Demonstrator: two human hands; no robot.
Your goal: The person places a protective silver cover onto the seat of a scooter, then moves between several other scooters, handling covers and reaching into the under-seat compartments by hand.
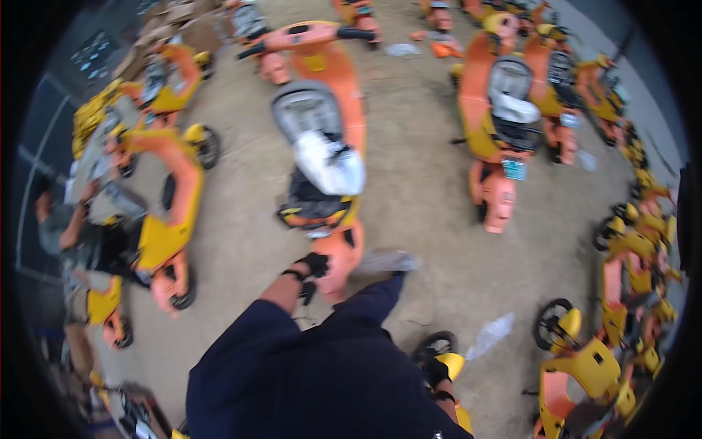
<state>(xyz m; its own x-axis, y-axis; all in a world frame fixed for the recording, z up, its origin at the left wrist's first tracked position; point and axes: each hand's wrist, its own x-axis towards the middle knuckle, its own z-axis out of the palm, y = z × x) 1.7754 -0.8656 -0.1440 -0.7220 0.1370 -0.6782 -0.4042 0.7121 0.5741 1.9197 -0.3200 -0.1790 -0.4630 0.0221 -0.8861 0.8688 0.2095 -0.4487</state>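
Observation:
In front of me stands an orange and yellow scooter (352,124), its handlebar at the far end and its seat raised. A white plastic bag (325,164) lies over the open seat area. My left hand (316,265), in a black glove, is at the left side of the salmon-coloured rear fender (340,260); its fingers are blurred. A small dark part shows just below that hand. My right hand (437,373), also gloved, is low on the right beside the yellow front fender (451,364) of another scooter. I cannot make out its fingers or a grip.
Another scooter (486,102) with a raised seat stands at the right. A person (66,227) sits or crouches by a scooter (164,208) at the left. Clear plastic (491,335) lies on the concrete floor (409,146). Several scooters line the right wall; cardboard boxes (201,33) are piled at the far left.

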